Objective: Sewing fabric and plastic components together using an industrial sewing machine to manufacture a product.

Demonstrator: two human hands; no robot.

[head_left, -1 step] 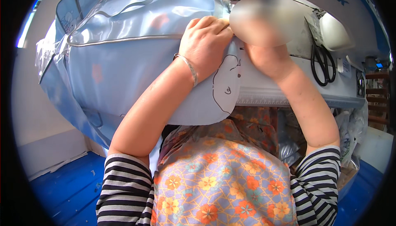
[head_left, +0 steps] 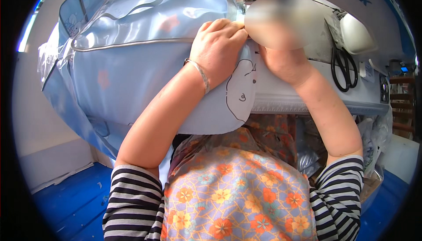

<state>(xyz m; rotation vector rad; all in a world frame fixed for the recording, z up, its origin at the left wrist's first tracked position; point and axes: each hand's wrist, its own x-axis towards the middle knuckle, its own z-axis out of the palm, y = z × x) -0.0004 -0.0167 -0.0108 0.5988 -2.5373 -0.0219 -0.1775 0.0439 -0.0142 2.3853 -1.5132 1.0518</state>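
A large sheet of light blue, glossy fabric (head_left: 132, 74) with grey piping lies across the left of the sewing machine (head_left: 373, 19). Its near corner bears a white cartoon animal outline (head_left: 240, 93). My left hand (head_left: 220, 43), a silver bracelet at its wrist, rests knuckles up on this fabric beside the needle area. Its fingers are curled and pressed together at the fabric's edge. Just right of the needle area, my right hand (head_left: 283, 63) meets the same edge. A blurred patch covers its fingers, so their grip cannot be seen.
Black-handled scissors (head_left: 343, 67) lie on the machine bed right of my right hand. A ruler strip (head_left: 281, 106) runs along the table's front edge. Clear plastic bags (head_left: 373, 140) hang or sit below on the right. The floor (head_left: 74, 201) is blue.
The blue fabric has shifted very slightly toward me around my left hand. Both hands stay nearly in place.
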